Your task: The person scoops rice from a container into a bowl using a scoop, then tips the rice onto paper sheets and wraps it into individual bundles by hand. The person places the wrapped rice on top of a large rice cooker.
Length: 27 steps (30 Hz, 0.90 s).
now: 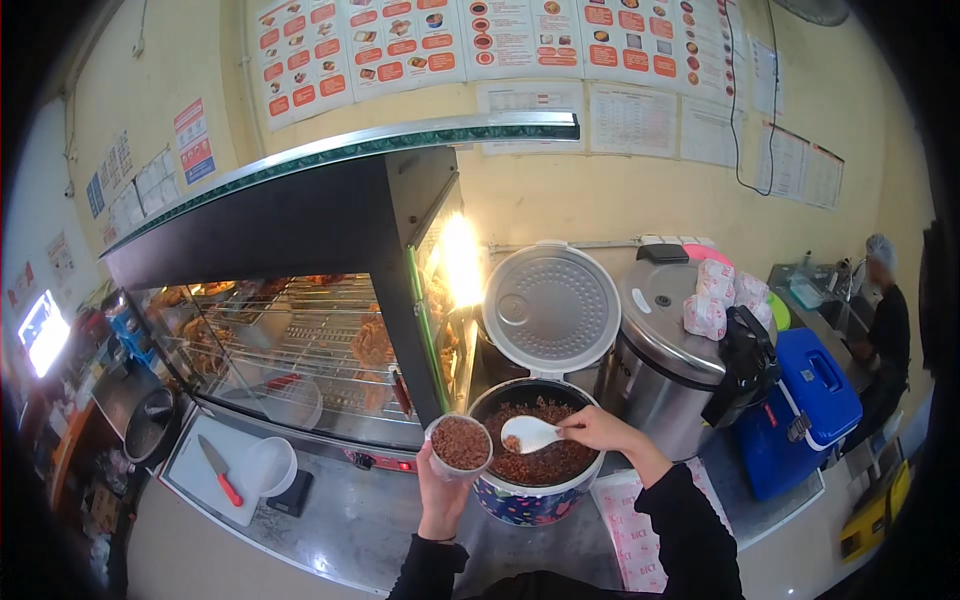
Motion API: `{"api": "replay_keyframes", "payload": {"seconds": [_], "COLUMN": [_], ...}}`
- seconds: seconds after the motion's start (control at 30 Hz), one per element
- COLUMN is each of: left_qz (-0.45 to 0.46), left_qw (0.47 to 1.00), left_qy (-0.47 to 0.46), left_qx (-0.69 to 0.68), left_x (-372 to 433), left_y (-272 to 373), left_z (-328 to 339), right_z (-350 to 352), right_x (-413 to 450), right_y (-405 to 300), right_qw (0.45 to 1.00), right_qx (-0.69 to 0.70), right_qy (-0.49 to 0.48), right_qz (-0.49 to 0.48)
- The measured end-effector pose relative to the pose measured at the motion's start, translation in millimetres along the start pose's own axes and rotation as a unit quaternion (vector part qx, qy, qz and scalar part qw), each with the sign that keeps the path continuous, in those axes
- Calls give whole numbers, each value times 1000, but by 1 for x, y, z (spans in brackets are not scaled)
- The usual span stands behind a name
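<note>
My left hand [442, 491] holds a clear plastic cup [460, 448] filled with reddish-brown cooked rice, tilted beside the cooker's rim. In my right hand [600, 430] is a white plastic rice paddle [534, 435], with a little rice stuck near its tip. The paddle is above an open rice cooker [536, 506] with a patterned outside, which holds more of the reddish-brown rice [551, 469]. The cooker's lid [553, 307] stands raised behind it. Printed wrapping paper [630, 529] lies on the counter, right of the cooker, partly under my right arm.
A lit glass food warmer [277, 337] with fried pieces stands left. A knife [220, 469] lies on a white cutting board [195, 476] near an empty bowl [274, 465]. Right are a large steel cooker [652, 390] topped with wrapped bundles [709, 300], a blue cooler [787, 420], and a person [889, 322] at a sink.
</note>
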State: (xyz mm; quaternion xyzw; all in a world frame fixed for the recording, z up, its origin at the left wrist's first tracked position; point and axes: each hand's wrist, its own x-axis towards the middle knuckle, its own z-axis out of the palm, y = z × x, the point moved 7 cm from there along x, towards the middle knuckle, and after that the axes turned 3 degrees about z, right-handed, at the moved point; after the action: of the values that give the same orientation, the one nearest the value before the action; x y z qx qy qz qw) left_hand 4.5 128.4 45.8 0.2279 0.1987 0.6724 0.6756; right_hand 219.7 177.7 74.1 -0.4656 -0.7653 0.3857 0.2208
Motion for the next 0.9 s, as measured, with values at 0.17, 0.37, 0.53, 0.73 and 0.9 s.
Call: {"api": "replay_keyframes", "payload": {"seconds": [0.17, 0.37, 0.53, 0.73, 0.9], "left_qz": [-1, -20, -39, -73, -85], "left_qw": [1000, 998, 994, 992, 994], "left_qy": [-17, -26, -36, -53, -39], "left_qx": [-11, -60, -91, -91, -64], "left_x": [13, 13, 12, 9, 7], "left_y": [-20, -29, -26, -30, -28], "left_z": [18, 38, 34, 41, 28], "right_z": [-13, 18, -28, -4, 6], "right_x": [-9, -30, -28, 13, 15], "right_y": [-47, -86, -83, -28, -47], "right_qw": [991, 878, 958, 991, 993], "right_qx": [-65, -400, -134, 75, -34], "right_qy": [111, 219, 232, 82, 105], "right_qz": [-30, -147, -107, 70, -31]}}
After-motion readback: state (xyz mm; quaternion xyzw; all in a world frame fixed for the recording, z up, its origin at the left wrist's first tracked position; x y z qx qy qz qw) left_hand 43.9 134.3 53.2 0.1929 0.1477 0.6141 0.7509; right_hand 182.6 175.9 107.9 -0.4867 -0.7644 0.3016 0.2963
